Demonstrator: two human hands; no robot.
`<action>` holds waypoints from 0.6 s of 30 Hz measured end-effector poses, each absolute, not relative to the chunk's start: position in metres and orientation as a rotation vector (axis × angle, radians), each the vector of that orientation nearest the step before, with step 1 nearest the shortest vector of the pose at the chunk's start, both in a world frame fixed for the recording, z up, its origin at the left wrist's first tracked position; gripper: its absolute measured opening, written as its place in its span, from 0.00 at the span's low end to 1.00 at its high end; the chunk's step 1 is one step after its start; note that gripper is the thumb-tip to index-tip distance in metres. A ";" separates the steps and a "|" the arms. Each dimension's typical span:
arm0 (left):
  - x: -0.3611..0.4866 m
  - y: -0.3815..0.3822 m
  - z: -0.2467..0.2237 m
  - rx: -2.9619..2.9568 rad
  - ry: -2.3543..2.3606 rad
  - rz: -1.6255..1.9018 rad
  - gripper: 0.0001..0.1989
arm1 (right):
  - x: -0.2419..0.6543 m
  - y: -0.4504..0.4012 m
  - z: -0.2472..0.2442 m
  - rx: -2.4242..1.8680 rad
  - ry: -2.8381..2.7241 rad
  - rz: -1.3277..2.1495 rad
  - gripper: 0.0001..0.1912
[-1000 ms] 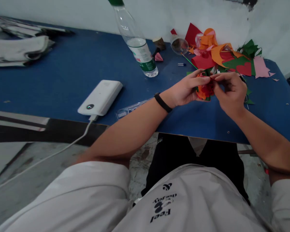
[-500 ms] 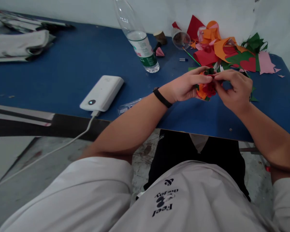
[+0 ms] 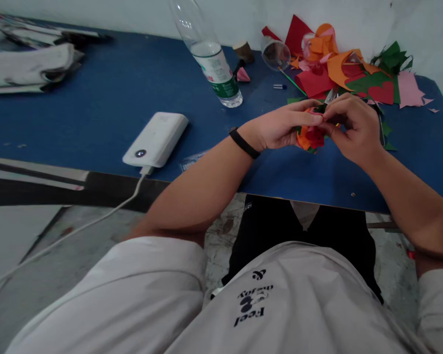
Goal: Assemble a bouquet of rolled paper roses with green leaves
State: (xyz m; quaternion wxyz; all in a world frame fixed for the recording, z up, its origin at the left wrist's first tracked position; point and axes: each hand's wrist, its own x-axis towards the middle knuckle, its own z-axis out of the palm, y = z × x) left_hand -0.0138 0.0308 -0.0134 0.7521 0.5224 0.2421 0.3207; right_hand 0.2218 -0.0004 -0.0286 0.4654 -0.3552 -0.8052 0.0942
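A small bunch of paper flowers (image 3: 310,138) in orange, red and green is held up over the blue table. My left hand (image 3: 284,124) is closed around its left side, with the thumb pressed along the top. From the right, my right hand (image 3: 356,125) pinches at the upper edge of the bunch, thumb and fingers drawn together close to the left thumb tip. The fingers partly cover the flowers, so the exact piece in the right pinch is hard to make out. Just behind the hands, the blades of scissors (image 3: 331,96) show in part.
Coloured paper scraps (image 3: 382,91) are heaped at the back right, beside a clear plastic cup (image 3: 275,55) on its side. A plastic bottle (image 3: 217,73) stands left of them. A white power bank (image 3: 157,140) with a cable lies near the front edge of the table (image 3: 107,113).
Both hands stay at the flower bunch. The right hand's fingers have curled and shifted slightly left over its upper edge. The whole view has moved a little.
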 end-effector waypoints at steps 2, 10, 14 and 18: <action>-0.015 0.029 -0.011 1.129 0.542 0.705 0.15 | 0.223 -0.001 -0.028 -0.861 -2.000 0.221 0.15; -0.016 0.028 -0.008 1.112 0.593 0.694 0.17 | 0.223 -0.006 -0.035 -0.867 -1.994 0.239 0.16; -0.017 0.027 -0.009 1.140 0.602 0.654 0.10 | 0.218 -0.005 -0.035 -0.929 -2.000 0.318 0.20; -0.020 0.030 -0.010 1.158 0.602 0.625 0.11 | 0.219 -0.007 -0.022 -1.002 -2.062 0.304 0.18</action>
